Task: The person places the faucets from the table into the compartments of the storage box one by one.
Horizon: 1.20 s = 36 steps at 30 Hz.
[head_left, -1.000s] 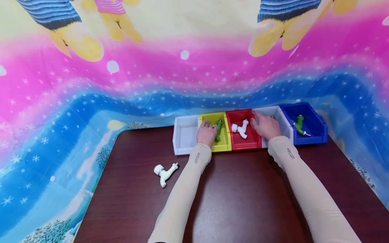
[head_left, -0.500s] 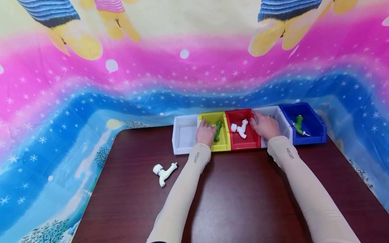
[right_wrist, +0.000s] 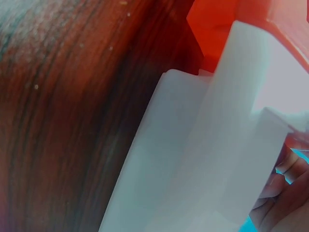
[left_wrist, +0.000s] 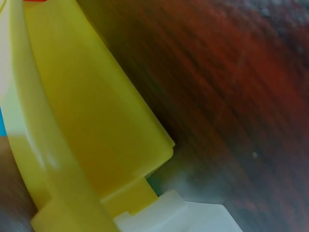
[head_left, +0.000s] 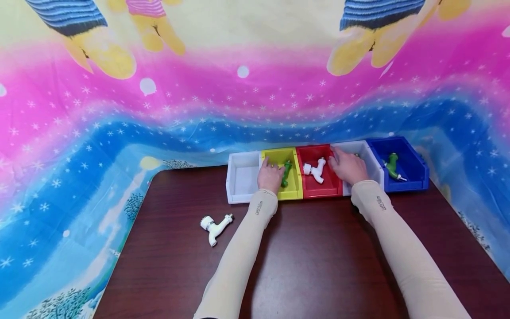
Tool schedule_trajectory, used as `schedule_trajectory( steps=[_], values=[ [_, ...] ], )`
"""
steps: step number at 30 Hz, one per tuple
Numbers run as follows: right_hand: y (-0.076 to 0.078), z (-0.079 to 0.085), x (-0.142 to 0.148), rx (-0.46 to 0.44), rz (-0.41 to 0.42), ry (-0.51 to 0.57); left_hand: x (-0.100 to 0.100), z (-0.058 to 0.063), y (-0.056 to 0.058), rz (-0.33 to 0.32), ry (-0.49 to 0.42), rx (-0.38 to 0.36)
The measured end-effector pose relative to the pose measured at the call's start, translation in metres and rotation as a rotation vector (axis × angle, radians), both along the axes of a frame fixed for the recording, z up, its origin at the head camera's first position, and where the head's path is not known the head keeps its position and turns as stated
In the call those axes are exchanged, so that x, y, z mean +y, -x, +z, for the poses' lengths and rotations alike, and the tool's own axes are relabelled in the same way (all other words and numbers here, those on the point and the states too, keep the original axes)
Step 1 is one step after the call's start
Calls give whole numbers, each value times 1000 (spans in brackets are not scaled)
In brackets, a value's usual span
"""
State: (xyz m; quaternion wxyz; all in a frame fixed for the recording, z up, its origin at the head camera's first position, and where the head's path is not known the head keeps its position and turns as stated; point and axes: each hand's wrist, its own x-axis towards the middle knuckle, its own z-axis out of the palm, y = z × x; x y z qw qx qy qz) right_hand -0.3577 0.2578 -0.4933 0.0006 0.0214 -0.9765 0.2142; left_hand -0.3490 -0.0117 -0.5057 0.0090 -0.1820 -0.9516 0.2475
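Observation:
My left hand [head_left: 270, 176] reaches over the yellow bin [head_left: 292, 192], fingers loosely spread near its left wall. Its thumb is beside a green tap [head_left: 286, 173] lying in that bin. My right hand [head_left: 348, 167] is over the light grey bin [head_left: 374, 165], with its fingertips right at the wall shared with the red bin [head_left: 322, 191]. In the right wrist view its fingers [right_wrist: 275, 186] look loosely bent behind the grey bin's wall, and nothing shows held. A white tap [head_left: 316, 170] lies in the red bin. Only a small greenish bit shows past the right hand.
A white bin [head_left: 244, 195] stands at the row's left end. At the right end, a blue bin [head_left: 418, 181] holds another green tap [head_left: 392, 166]. One white tap [head_left: 215, 229] lies on the brown table [head_left: 311, 257], left of the left forearm. A printed cloth hangs behind.
My left index finger has straightened a little toward the back of the yellow bin. The right hand, the bins and the taps stay where they were; the head view shifts slightly.

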Motion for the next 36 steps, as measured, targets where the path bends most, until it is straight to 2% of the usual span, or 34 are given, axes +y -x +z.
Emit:
schedule_trajectory(
  steps=[7, 14, 36],
  values=[
    [1, -1, 0, 0, -6, 5, 0, 0, -1, 10, 19, 9],
    [0, 0, -2, -15, -14, 12, -1, -1, -1, 7, -11, 9],
    [-2, 3, -3, -25, -17, 8, -2, 0, -1, -8, -26, 12]
  ],
)
